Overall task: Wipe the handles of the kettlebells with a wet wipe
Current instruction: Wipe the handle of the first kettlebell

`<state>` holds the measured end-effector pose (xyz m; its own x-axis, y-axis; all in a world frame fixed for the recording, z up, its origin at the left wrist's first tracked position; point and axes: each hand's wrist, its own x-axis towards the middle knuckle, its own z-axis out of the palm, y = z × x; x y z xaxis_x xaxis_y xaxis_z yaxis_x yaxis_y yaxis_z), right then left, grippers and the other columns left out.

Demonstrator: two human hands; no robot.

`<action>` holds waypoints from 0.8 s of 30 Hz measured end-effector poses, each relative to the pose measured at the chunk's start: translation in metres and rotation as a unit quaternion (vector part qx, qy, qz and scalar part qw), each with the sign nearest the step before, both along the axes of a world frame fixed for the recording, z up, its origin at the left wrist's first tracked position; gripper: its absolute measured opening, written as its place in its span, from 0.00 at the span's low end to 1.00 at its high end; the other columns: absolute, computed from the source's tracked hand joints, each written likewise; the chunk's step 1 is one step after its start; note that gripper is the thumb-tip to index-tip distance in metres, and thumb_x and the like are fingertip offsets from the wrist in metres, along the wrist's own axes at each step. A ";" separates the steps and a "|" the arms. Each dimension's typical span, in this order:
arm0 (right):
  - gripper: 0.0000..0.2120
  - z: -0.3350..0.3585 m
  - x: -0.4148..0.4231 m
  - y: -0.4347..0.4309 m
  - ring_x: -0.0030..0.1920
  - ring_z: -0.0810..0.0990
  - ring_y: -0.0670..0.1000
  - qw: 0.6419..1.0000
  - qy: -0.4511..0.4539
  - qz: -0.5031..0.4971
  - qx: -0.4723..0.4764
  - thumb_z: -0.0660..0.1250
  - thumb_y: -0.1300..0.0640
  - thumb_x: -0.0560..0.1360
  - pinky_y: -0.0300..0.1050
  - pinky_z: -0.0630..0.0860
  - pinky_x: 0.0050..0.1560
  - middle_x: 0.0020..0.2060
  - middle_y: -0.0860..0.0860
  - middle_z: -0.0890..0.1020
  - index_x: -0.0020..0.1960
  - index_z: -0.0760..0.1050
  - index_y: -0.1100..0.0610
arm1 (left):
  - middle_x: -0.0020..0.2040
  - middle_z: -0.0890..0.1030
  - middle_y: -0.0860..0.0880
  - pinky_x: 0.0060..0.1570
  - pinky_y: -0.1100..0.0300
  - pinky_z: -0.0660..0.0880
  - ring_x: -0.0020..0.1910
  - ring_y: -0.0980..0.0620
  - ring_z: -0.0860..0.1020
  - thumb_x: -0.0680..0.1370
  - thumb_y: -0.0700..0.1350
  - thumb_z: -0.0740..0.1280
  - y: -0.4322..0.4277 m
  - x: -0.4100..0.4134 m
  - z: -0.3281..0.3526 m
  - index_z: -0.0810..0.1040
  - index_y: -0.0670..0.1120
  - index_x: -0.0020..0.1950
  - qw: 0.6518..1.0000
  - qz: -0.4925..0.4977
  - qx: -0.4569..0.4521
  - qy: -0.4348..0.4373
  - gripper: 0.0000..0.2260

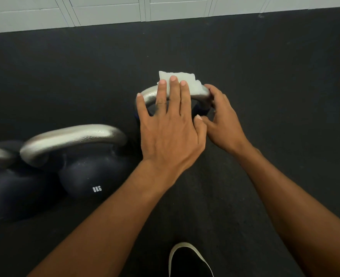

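A white wet wipe (187, 81) lies over the top of a silver kettlebell handle (149, 95) in the middle of the view. My left hand (169, 124) lies flat over that handle, with straight fingers pressing the wipe onto it. My right hand (222, 118) grips the right end of the same handle, fingers curled round it. The body of this kettlebell is almost wholly hidden under my hands. A dark 8KG kettlebell (89, 174) with a silver handle (73, 138) stands to the left.
A third dark kettlebell (3, 188) is cut off at the left edge. All stand on a black rubber floor (265, 66). A pale panelled wall (165, 9) runs along the far side. My black shoe (189, 260) shows at the bottom.
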<state>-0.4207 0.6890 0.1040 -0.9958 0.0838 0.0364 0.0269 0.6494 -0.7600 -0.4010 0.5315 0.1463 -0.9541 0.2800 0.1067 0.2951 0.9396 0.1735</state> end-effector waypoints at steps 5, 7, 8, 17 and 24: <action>0.35 -0.003 0.000 -0.001 0.63 0.71 0.42 1.000 0.006 -0.005 0.003 0.68 0.61 0.73 0.36 0.69 0.60 0.69 0.49 0.70 0.77 0.60 0.49 | 0.84 0.50 0.43 0.75 0.30 0.47 0.83 0.44 0.49 0.81 0.58 0.42 -0.019 0.006 -0.013 0.50 0.43 0.84 0.995 -0.053 -0.081 0.023 0.33; 0.35 -0.004 0.000 -0.001 0.63 0.71 0.42 1.000 0.009 -0.006 0.007 0.68 0.62 0.73 0.35 0.68 0.60 0.69 0.49 0.70 0.77 0.60 0.49 | 0.84 0.51 0.43 0.75 0.29 0.48 0.83 0.44 0.50 0.82 0.58 0.44 -0.027 0.003 -0.013 0.52 0.44 0.84 0.993 -0.070 -0.088 0.035 0.32; 0.35 -0.003 0.000 0.000 0.63 0.71 0.42 1.000 0.009 -0.007 0.009 0.68 0.62 0.73 0.34 0.67 0.60 0.69 0.49 0.70 0.77 0.61 0.49 | 0.84 0.53 0.43 0.74 0.29 0.49 0.83 0.44 0.52 0.82 0.58 0.44 -0.029 0.000 -0.011 0.54 0.44 0.83 0.992 -0.079 -0.093 0.037 0.33; 0.33 -0.005 -0.001 -0.006 0.60 0.72 0.41 0.999 0.026 -0.023 0.017 0.69 0.57 0.76 0.41 0.72 0.61 0.70 0.49 0.70 0.77 0.60 0.50 | 0.82 0.60 0.40 0.71 0.33 0.58 0.79 0.42 0.64 0.78 0.61 0.38 -0.023 -0.043 0.020 0.57 0.42 0.82 0.981 -0.136 -0.134 0.029 0.38; 0.34 -0.007 0.001 -0.009 0.63 0.73 0.43 0.999 0.033 -0.041 -0.011 0.67 0.63 0.72 0.43 0.73 0.65 0.68 0.48 0.70 0.76 0.63 0.49 | 0.83 0.57 0.42 0.72 0.34 0.58 0.80 0.44 0.61 0.80 0.60 0.43 -0.056 -0.021 0.012 0.55 0.43 0.83 0.978 -0.146 -0.143 0.030 0.35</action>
